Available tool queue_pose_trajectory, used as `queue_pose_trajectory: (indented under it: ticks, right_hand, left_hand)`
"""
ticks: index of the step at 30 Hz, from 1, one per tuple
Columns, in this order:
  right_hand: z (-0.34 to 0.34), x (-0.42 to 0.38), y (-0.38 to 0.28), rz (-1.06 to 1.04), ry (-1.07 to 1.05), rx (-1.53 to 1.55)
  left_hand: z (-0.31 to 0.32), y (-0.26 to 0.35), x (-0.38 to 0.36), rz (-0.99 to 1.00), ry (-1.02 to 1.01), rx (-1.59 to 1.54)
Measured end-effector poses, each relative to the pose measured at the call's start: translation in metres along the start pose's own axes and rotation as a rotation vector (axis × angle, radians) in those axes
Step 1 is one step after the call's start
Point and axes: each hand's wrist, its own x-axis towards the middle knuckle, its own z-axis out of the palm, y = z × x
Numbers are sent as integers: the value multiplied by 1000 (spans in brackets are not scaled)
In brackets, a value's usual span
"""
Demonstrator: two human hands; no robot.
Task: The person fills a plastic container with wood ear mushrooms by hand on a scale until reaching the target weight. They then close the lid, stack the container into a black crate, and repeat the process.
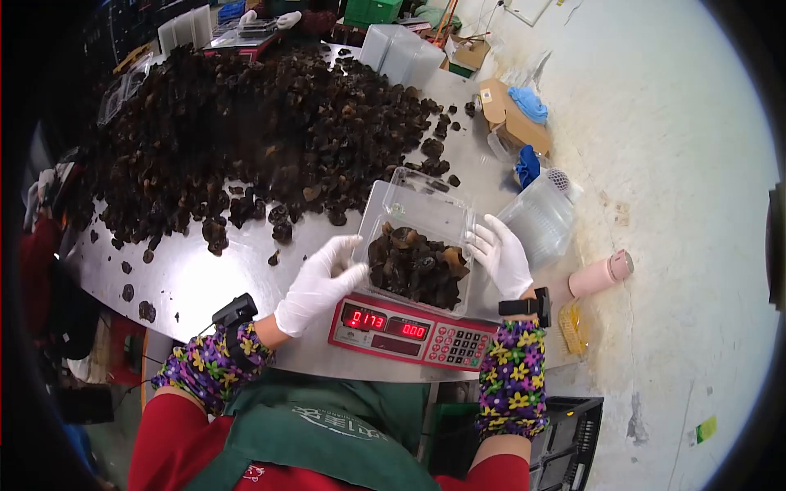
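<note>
A clear plastic box (465, 288) with its lid raised sits on a red digital scale (391, 347), whose displays read 0.173 and 0.00. Dark brown pieces, which look like fungus (416, 266), fill much of the box. My left hand (321, 282), in a white glove, is at the box's left side with its fingers apart. On the right side, my gloved right hand (501, 255) has its fingers spread against or close by the box's edge. Whether either hand touches the box is hard to tell. Beyond the box lies a large dark heap (246, 123) of the same pieces.
Stacked clear boxes (401, 53) stand at the back and more clear containers (540, 217) lie at the right. A pink bottle (602, 274), a yellow brush (573, 329) and a cardboard box (512, 123) are near the wall. Co-workers' gloved hands (286, 20) show at the back and far left.
</note>
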Motion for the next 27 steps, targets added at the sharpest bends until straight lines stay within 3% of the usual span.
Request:
queue_pose_trajectory:
  ticks: [2, 5, 7, 9, 11, 14, 15, 17, 18, 21, 27]
  right_hand:
    - [-3, 12, -5, 49, -42, 82]
    - [10, 1, -16, 57, -89, 119]
    - [18, -27, -20, -175, -8, -139]
    - [15, -64, -18, -226, -105, -259]
    - [21, -104, -4, -511, -120, -981]
    - [36, -136, 40, -655, 132, -1079]
    - [30, -137, 40, -647, 138, -1083]
    - [22, -141, 37, 176, 6, -523]
    - [24, -140, 41, 92, -2, -406]
    - [33, -141, 37, 106, 25, -297]
    - [41, -133, 29, 103, 39, -486]
  left_hand:
    - [1, 12, -5, -168, -75, -98]
    - [-2, 8, 1, -170, -82, -166]
    - [-6, 12, 4, -248, -92, -267]
    - [-8, 20, 2, -337, -101, -373]
    - [-10, 32, -2, -429, -128, -479]
    - [-1, 19, 0, -448, -119, -303]
    - [1, 16, 1, -456, -126, -305]
    - [3, 13, 5, -448, -107, -315]
    - [3, 12, 6, -440, -106, -305]
    - [4, 8, 6, -407, -102, -325]
    - [6, 21, 4, -416, -67, -261]
